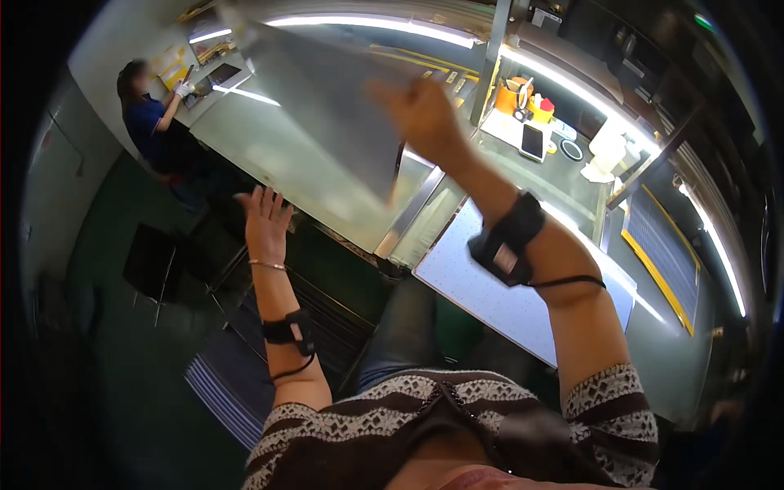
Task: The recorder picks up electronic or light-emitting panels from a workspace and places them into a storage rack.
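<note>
A large, thin grey sheet [327, 106] is tilted above the pale worktable [245, 147], blurred by motion. My right hand [425, 118] is at its right edge; the fingers look closed on the sheet, though motion smears them. Below and to the left, my left hand [268, 219] hangs near the table's front edge with its fingers spread and nothing in it. It is apart from the sheet. Both forearms wear black straps with small devices.
A speckled pale-blue board [490, 282] lies before me at right. Beyond it are a phone [532, 142], a black ring [571, 150] and orange containers [513, 94]. Dark panels [237, 371] are stacked low at left, near a chair [151, 261]. A co-worker [147, 118] works at the far left.
</note>
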The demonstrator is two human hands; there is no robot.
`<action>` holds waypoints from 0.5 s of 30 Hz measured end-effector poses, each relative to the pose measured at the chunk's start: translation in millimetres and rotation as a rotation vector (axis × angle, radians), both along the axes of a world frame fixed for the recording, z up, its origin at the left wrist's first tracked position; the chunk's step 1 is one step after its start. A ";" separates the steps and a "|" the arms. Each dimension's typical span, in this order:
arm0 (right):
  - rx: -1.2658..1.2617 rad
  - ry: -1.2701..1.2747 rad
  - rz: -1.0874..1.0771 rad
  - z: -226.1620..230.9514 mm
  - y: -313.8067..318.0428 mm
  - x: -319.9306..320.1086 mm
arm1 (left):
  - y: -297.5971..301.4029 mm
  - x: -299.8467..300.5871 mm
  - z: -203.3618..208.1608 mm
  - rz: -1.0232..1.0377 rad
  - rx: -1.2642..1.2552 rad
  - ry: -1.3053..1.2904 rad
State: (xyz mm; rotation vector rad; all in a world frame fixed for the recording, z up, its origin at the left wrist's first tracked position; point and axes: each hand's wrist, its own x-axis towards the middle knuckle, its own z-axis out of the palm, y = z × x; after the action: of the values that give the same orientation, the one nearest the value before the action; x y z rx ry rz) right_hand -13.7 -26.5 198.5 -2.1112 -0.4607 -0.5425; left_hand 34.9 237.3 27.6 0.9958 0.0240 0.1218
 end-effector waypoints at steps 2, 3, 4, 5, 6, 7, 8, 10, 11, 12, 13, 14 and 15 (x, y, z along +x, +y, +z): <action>-0.351 -0.305 0.143 -56.7 27.8 2.3 | -20.1 -17.3 25.4 -0.215 -0.273 -0.027; -0.554 -0.419 0.197 -81.6 41.8 -5.4 | -20.4 -23.6 29.7 -0.399 -0.549 -0.062; -0.654 -0.549 0.243 -105.9 57.1 -12.1 | -5.0 -13.7 8.0 -0.596 -0.667 -0.228; -0.767 -0.665 0.271 -135.5 61.4 -14.1 | -14.4 -14.9 -1.9 -0.475 -0.733 -0.174; -0.733 -0.582 0.312 -155.3 68.7 -23.2 | -11.2 -17.2 -22.3 -0.348 -0.728 -0.040; -0.701 -0.501 0.352 -175.0 72.0 -28.2 | -8.6 -18.7 -47.1 -0.221 -0.721 0.091; -0.703 -0.504 0.353 -197.1 68.0 -26.5 | -14.8 -26.1 -58.7 -0.166 -0.722 0.188; -0.674 -0.203 0.645 -230.7 55.9 -23.3 | -26.3 -38.6 -79.4 -0.122 -0.726 0.295; -0.673 -0.197 0.640 -241.3 53.0 -24.6 | -27.3 -43.9 -88.5 -0.150 -0.687 0.261; -0.633 -0.189 0.633 -243.4 52.7 -28.6 | -26.4 -48.6 -92.7 -0.169 -0.650 0.226; -0.592 -0.180 0.623 -245.1 52.9 -30.5 | -25.1 -49.3 -95.5 -0.166 -0.651 0.232; -0.523 -0.330 0.595 -246.5 53.9 -30.5 | -23.9 -49.4 -97.9 -0.141 -0.648 0.257; -0.522 -0.328 0.593 -242.9 57.3 -34.0 | -22.3 -47.2 -99.3 -0.118 -0.643 0.278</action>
State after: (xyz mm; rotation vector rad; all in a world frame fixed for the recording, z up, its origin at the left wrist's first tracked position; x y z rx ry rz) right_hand -47.7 30.8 -44.4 -2.2056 -1.4911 -0.4435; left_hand -12.3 214.9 -71.7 0.3631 0.2445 -0.1299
